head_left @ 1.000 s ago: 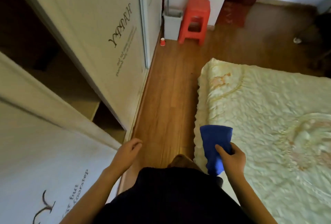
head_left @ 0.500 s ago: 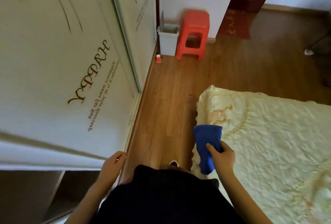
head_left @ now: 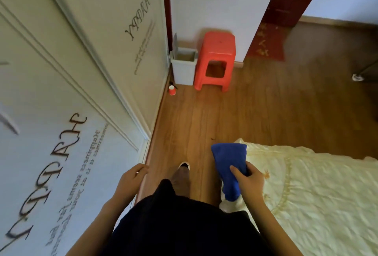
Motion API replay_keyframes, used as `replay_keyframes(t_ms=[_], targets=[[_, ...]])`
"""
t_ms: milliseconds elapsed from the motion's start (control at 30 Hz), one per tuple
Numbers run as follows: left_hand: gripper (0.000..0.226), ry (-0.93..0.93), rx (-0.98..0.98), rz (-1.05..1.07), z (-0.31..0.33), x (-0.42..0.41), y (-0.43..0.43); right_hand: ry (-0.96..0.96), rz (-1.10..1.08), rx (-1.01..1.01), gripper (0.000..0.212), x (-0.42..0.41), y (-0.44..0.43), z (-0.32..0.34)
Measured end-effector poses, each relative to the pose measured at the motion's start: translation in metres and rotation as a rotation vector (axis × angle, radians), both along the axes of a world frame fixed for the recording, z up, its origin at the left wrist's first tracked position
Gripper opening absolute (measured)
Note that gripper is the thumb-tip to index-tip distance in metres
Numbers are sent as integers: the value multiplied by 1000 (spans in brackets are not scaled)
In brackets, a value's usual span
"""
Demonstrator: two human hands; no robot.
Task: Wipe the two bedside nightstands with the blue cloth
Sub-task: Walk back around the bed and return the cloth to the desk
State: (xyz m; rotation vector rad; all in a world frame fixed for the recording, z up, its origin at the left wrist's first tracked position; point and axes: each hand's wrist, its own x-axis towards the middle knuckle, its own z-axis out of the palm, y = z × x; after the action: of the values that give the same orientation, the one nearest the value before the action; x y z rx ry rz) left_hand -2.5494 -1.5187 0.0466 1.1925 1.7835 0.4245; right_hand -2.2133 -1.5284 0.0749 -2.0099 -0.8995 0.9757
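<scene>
The blue cloth (head_left: 230, 164) hangs folded from my right hand (head_left: 248, 182), which grips its middle over the corner of the bed (head_left: 306, 190). My left hand (head_left: 131, 179) hangs beside the wardrobe, fingers loosely curled and holding nothing. No nightstand is in view. My foot in a shoe (head_left: 184, 168) steps on the wooden floor between wardrobe and bed.
White sliding wardrobe doors (head_left: 61, 112) line the left side. Ahead, against the wall, stand a grey bin (head_left: 184, 67), a red plastic stool (head_left: 216, 59) and a small red cup (head_left: 172, 90). A dark red door frame (head_left: 286, 10) opens at the upper right.
I have walked forward along the aisle; the bin and stool are nearer, the bed corner has slid back toward me. The open wardrobe section has passed out of view. The cloth stays in my right hand.
</scene>
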Motion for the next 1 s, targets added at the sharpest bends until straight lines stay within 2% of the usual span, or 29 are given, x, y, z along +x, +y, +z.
replay_keyframes(t_ms=[167,367,467,567,667,833,933,1000], targets=[[28,28,37,-251,11,36,168,-64,-188,-6,9,41,93,8],[17,-45,112,-450,34,94,331,-88,-394,-21,23,88,184,20],[22,-54,89,-472,23,121,390,-89,-460,-38,26,110,235,16],[20,-60,45,-452,6,146,443,-74,-468,-56,14,132,293,4],[16,-42,46,-451,-1,172,497,-43,-480,-21,19,154,360,-1],[20,-16,69,-427,6,221,610,24,-473,13,14,208,477,15],[14,26,89,-452,14,250,677,11,-483,45,15,240,532,28],[32,22,108,-488,15,272,718,8,-511,58,18,261,562,34]])
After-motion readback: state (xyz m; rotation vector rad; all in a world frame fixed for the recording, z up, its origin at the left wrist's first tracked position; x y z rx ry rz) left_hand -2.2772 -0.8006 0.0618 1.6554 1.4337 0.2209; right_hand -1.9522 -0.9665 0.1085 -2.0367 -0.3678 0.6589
